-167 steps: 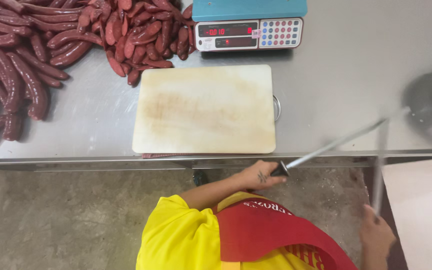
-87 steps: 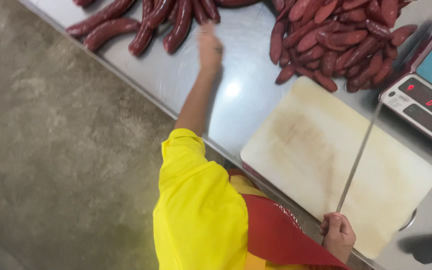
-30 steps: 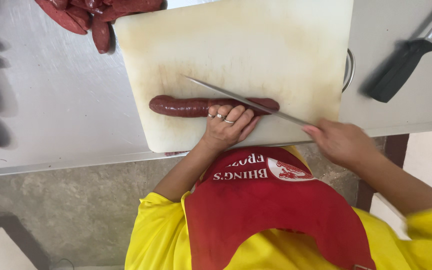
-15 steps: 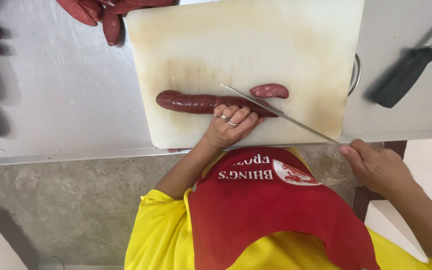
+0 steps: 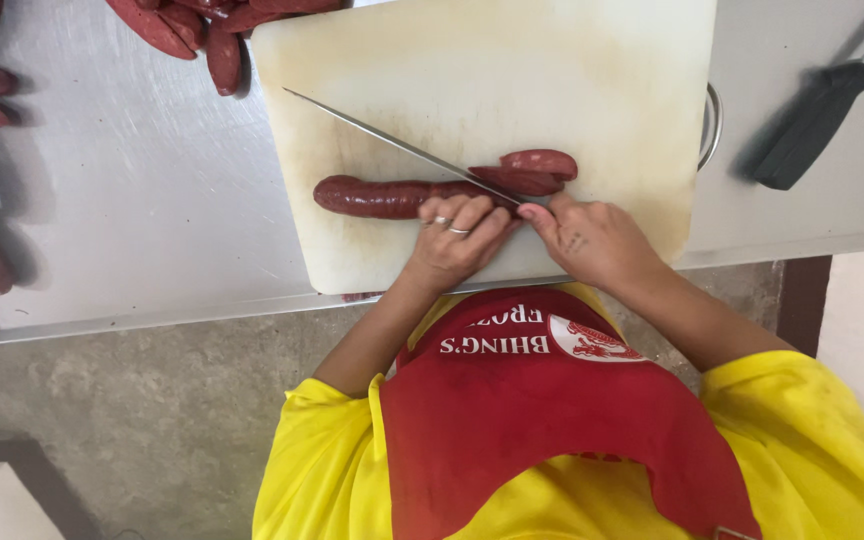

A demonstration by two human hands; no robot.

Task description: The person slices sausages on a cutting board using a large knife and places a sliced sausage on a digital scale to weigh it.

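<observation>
Steel bench (image 5: pixel 132 200) up top, with a white cutting board (image 5: pixel 512 80) on it where I am cutting a sausage.

My left hand (image 5: pixel 457 240) sits just below the middle of the frame, its fingers pressed down on the long red sausage (image 5: pixel 382 195) that lies flat across the board. My right hand (image 5: pixel 592 235) is right beside it, its grip closed around the handle of a long thin knife (image 5: pixel 392 145); the handle itself is hidden inside my fist. The blade slants up toward the upper left and crosses the sausage near its right end. Two cut pieces (image 5: pixel 532 170) lie just right of the blade. More red sausages (image 5: pixel 207 25) are piled at the upper left. A dark-handled tool (image 5: pixel 817 125) lies on the bench at the upper right. I wear a yellow shirt (image 5: pixel 322 470) and a red apron (image 5: pixel 552 410).
</observation>
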